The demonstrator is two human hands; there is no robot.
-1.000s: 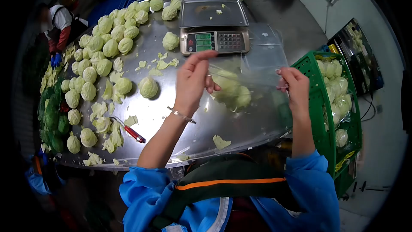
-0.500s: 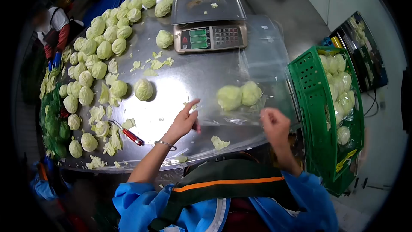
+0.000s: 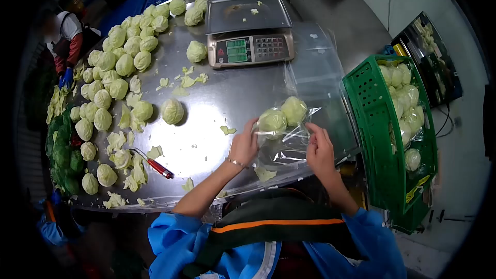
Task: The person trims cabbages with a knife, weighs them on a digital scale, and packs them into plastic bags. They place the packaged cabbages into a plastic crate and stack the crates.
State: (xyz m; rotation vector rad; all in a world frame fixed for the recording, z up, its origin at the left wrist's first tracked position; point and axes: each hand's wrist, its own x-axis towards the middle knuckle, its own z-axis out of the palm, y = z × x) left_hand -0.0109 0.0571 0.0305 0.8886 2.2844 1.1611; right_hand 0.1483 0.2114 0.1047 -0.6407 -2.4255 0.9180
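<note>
Two pale green cabbages (image 3: 293,111) lie side by side in a clear plastic bag (image 3: 281,156) on the metal table. My left hand (image 3: 244,144) grips the bag's left edge, close against the nearer cabbage. On the other side, my right hand (image 3: 320,151) pinches the film with its fingertips. The bag's loose end spreads, crumpled and shiny, between both hands. A cabbage leaf (image 3: 265,173) lies partly under the film, below my left hand.
A digital scale (image 3: 251,47) stands at the back, beside a stack of flat plastic bags (image 3: 315,64). Many cabbages (image 3: 124,64) are heaped on the left, near a red-handled knife (image 3: 159,168). At right, a green crate (image 3: 364,93) holds bagged cabbages. A co-worker (image 3: 67,41) stands far left.
My left hand has moved right to the bag and my right hand slightly left and down. Both have taken hold of the film, whose near end is now lifted and bunched.
</note>
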